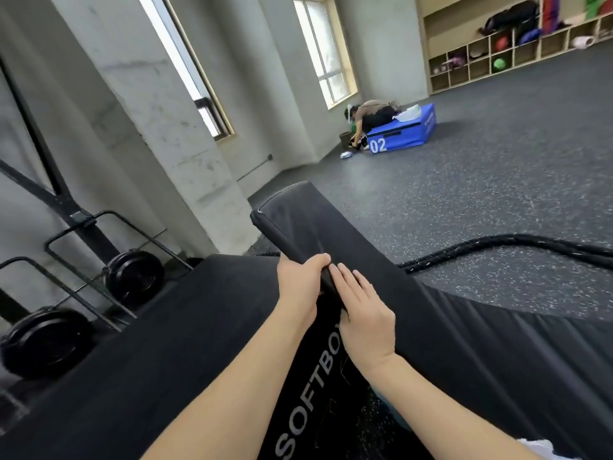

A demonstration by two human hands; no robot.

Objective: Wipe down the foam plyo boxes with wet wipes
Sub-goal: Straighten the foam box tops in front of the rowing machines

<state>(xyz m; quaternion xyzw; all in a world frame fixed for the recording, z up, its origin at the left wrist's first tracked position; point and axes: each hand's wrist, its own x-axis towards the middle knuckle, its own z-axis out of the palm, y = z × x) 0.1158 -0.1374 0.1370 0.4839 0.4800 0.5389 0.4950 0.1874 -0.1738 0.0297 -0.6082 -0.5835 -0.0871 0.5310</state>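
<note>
While both hands held the tilted black vinyl-covered foam plyo box (331, 234) by its near edge, no wet wipe showed in either.

Left hand (300, 287) curled around that edge; right hand (363, 308) lay flat against the box's face, fingers straight. Beyond the black box, a blue foam box marked 02 (401, 132) sat on the speckled rubber floor (464, 194), another person (368, 116) bent beside it. Wiping here looked not yet begun; seemingly all of this box remained.
</note>
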